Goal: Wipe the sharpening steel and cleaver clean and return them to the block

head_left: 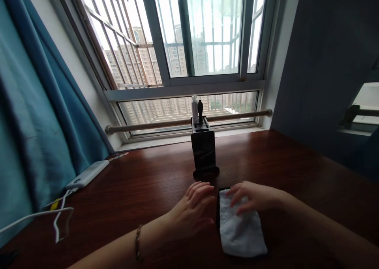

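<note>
A pale white cloth, folded into a rough rectangle, lies on the dark reddish wooden table. A black edge shows along its left side and top; I cannot make out what that dark thing beneath is. My right hand rests over the cloth's upper part, fingers spread and curved, and grips nothing I can see. Just left of the cloth, my left hand hovers at or near the table with its fingers apart and nothing in it. A bracelet circles the left wrist.
Beyond my hands stands a black desk holder with a white item and a black item upright in it. At left, a white power strip and white cables lie by the blue curtain. A barred window backs the table.
</note>
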Action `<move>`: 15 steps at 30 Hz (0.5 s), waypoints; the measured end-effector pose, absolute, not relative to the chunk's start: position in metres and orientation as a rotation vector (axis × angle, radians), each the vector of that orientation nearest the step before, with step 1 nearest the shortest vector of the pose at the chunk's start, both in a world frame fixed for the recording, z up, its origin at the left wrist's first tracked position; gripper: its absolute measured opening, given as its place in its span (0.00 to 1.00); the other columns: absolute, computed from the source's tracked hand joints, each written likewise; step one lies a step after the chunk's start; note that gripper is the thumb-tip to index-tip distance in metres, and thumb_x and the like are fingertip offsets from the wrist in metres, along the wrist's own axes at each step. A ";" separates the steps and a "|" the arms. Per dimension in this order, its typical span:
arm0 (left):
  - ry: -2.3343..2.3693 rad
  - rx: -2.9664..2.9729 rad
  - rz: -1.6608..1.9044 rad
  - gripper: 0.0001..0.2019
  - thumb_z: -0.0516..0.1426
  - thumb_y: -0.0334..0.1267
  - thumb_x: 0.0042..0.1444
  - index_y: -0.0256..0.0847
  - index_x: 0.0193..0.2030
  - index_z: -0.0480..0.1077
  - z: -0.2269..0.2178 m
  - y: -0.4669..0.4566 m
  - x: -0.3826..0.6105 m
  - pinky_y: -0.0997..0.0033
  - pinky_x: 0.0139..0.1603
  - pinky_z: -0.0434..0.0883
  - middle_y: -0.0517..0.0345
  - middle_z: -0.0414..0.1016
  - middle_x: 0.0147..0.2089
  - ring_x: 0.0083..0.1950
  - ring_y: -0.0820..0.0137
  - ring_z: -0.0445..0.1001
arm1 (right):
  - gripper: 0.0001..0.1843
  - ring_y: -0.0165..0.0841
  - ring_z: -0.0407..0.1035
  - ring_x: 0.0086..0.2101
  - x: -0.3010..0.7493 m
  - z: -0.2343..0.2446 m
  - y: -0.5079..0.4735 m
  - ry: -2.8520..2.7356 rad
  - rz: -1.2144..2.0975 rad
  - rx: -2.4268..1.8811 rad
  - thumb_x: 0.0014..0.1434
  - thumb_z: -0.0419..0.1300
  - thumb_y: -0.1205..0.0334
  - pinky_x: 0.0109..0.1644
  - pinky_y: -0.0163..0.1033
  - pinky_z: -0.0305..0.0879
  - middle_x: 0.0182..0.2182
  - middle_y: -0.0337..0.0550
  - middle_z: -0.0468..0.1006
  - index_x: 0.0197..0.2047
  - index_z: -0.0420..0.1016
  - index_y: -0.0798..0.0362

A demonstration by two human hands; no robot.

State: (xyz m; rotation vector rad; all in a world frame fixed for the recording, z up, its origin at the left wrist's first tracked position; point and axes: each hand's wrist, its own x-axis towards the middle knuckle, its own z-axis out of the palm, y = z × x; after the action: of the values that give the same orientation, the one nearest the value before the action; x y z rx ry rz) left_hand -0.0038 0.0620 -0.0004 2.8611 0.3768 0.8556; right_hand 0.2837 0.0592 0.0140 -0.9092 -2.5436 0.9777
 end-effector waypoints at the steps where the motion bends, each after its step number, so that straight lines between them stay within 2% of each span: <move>1: 0.480 2.727 0.930 0.19 0.54 0.39 0.62 0.43 0.59 0.55 -0.004 0.063 0.000 0.50 0.65 0.54 0.44 0.54 0.62 0.64 0.55 0.52 | 0.15 0.43 0.67 0.49 0.280 0.009 0.064 -2.399 0.932 -0.927 0.59 0.64 0.52 0.54 0.41 0.63 0.49 0.46 0.73 0.45 0.80 0.53; 3: 0.848 2.210 1.172 0.16 0.52 0.39 0.62 0.41 0.55 0.56 -0.014 0.071 0.010 0.50 0.65 0.53 0.44 0.56 0.61 0.64 0.56 0.55 | 0.16 0.40 0.70 0.45 0.274 0.000 0.081 -2.077 0.830 -1.008 0.60 0.61 0.55 0.49 0.40 0.67 0.44 0.47 0.75 0.46 0.77 0.57; 4: 1.019 1.876 1.222 0.19 0.53 0.40 0.60 0.40 0.56 0.54 -0.021 0.077 0.014 0.51 0.66 0.51 0.44 0.57 0.61 0.64 0.56 0.55 | 0.17 0.40 0.70 0.45 0.270 -0.006 0.093 -1.959 0.798 -1.067 0.60 0.60 0.57 0.50 0.41 0.68 0.44 0.49 0.75 0.48 0.76 0.60; 5: 1.102 1.744 1.205 0.24 0.54 0.42 0.59 0.36 0.58 0.52 -0.028 0.085 0.018 0.48 0.66 0.50 0.39 0.56 0.61 0.65 0.53 0.54 | 0.17 0.41 0.69 0.45 0.265 -0.013 0.105 -1.871 0.713 -1.147 0.58 0.61 0.60 0.50 0.42 0.68 0.45 0.51 0.74 0.49 0.74 0.61; 6: 1.153 1.670 1.208 0.28 0.55 0.41 0.57 0.31 0.59 0.49 -0.035 0.094 0.021 0.45 0.66 0.47 0.34 0.53 0.62 0.66 0.50 0.52 | 0.21 0.44 0.67 0.48 0.259 -0.021 0.117 -1.834 0.659 -1.199 0.56 0.62 0.64 0.53 0.46 0.66 0.48 0.54 0.72 0.52 0.72 0.63; 8: 1.195 1.580 1.194 0.36 0.57 0.39 0.52 0.26 0.62 0.45 -0.047 0.114 0.024 0.47 0.68 0.42 0.29 0.46 0.66 0.69 0.48 0.44 | 0.26 0.47 0.63 0.52 0.246 -0.039 0.139 -1.800 0.627 -1.248 0.52 0.62 0.71 0.57 0.51 0.61 0.52 0.57 0.69 0.55 0.68 0.64; 10: 1.181 1.513 1.178 0.38 0.59 0.36 0.47 0.28 0.62 0.46 -0.053 0.131 0.027 0.49 0.68 0.44 0.32 0.49 0.66 0.69 0.48 0.45 | 0.25 0.46 0.68 0.48 0.235 -0.055 0.156 -1.807 0.666 -1.242 0.49 0.62 0.75 0.53 0.49 0.65 0.47 0.52 0.73 0.52 0.71 0.60; 12: 1.113 1.480 1.155 0.39 0.60 0.33 0.43 0.32 0.63 0.49 -0.054 0.143 0.030 0.52 0.66 0.54 0.39 0.59 0.62 0.66 0.49 0.55 | 0.21 0.43 0.71 0.41 0.230 -0.066 0.167 -1.806 0.711 -1.230 0.49 0.61 0.75 0.48 0.45 0.69 0.40 0.46 0.76 0.49 0.73 0.57; 14: 1.061 1.470 1.161 0.41 0.62 0.32 0.40 0.37 0.63 0.51 -0.051 0.148 0.035 0.55 0.64 0.58 0.46 0.64 0.60 0.63 0.51 0.59 | 0.19 0.41 0.72 0.39 0.231 -0.073 0.174 -1.789 0.730 -1.235 0.49 0.60 0.74 0.45 0.43 0.70 0.37 0.44 0.77 0.47 0.74 0.57; 15: 1.055 1.467 1.173 0.43 0.63 0.32 0.39 0.38 0.64 0.51 -0.049 0.149 0.038 0.55 0.65 0.57 0.48 0.63 0.61 0.64 0.52 0.58 | 0.19 0.41 0.72 0.39 0.234 -0.075 0.176 -1.780 0.731 -1.241 0.50 0.61 0.73 0.44 0.42 0.70 0.37 0.44 0.77 0.47 0.74 0.57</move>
State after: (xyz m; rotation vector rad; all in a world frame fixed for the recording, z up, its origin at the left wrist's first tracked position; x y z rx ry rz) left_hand 0.0378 0.1488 -0.0485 1.4668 1.0546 1.1726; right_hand 0.2336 0.1761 -0.0748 -1.2414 -1.7796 0.7309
